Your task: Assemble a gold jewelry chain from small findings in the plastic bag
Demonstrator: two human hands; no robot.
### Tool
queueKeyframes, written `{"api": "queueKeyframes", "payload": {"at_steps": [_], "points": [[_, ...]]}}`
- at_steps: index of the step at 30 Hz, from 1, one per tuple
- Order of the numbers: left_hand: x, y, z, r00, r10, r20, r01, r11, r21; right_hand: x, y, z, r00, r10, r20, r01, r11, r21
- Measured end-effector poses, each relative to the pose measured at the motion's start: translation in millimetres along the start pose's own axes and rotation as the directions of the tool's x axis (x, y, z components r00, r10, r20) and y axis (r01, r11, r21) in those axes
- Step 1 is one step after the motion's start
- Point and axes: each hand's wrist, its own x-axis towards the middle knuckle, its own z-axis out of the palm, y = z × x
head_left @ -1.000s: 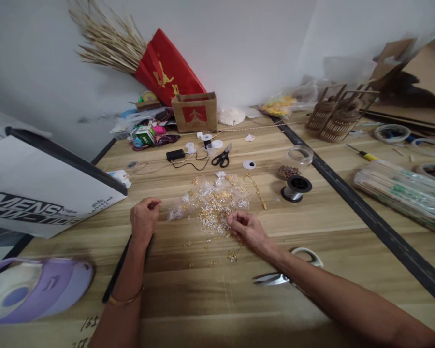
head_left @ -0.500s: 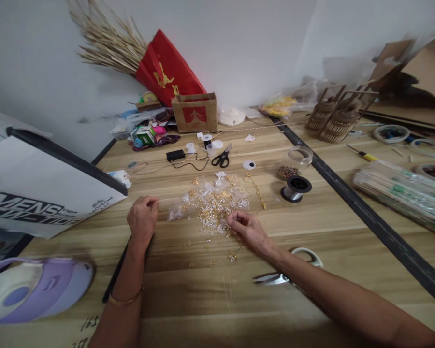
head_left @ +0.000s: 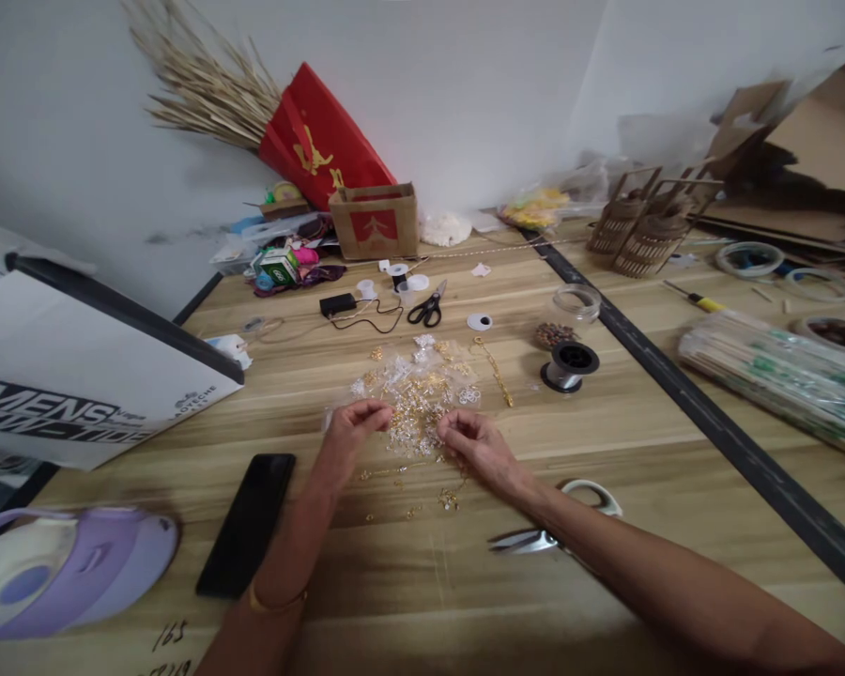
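Note:
A pile of small gold and silver beads and findings [head_left: 412,418] lies on the wooden table between my hands, with clear plastic bags under and behind it. My left hand [head_left: 356,432] is at the pile's left edge, thumb and fingertips pinched together; anything between them is too small to see. On the right side, my right hand [head_left: 479,446] pinches in the same way, and its hold is also too small to make out. Just in front lie a thin gold chain [head_left: 387,470] and a small gold cluster [head_left: 449,499]. A longer gold chain [head_left: 494,371] lies behind my right hand.
White-handled scissors [head_left: 528,540] lie partly under my right forearm, a black phone [head_left: 246,526] beside my left. Behind are a wire spool [head_left: 570,364], a bead jar [head_left: 567,314] and black scissors [head_left: 428,308]. A purple visor [head_left: 105,563] and white box [head_left: 91,376] stand left.
My left hand has moved right, from the bare table to the pile's edge, and more of the phone shows. My right hand stays in nearly the same place, still pinched.

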Motion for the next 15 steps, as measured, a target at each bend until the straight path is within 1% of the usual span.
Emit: {"api": "queueKeyframes", "payload": {"at_steps": [3, 5, 8, 11, 15], "points": [[-5.0, -5.0, 14.3, 0.99, -0.055, 0.126, 0.066, 0.995, -0.079, -0.7, -1.5, 0.3, 1.0, -0.006, 0.003, 0.006, 1.0, -0.008], [-6.7, -8.6, 19.6, 0.981, -0.068, 0.182, 0.091, 0.988, -0.122, -1.2, -2.7, 0.5, 1.0, -0.006, 0.006, 0.006, 1.0, -0.017], [-9.5, -10.5, 25.2, 0.969, -0.063, 0.24, 0.096, 0.987, -0.131, -1.6, -3.9, 0.6, 1.0, -0.009, 0.009, 0.009, 1.0, -0.009], [-13.1, -9.4, 29.8, 0.959, -0.059, 0.276, 0.1, 0.986, -0.135, -1.3, -3.5, 0.4, 1.0, -0.006, 0.011, 0.006, 1.0, 0.007], [-13.0, -12.2, 32.2, 0.96, -0.084, 0.266, 0.135, 0.974, -0.181, -1.2, -2.3, 0.2, 1.0, -0.008, 0.023, 0.007, 1.0, 0.015]]}}
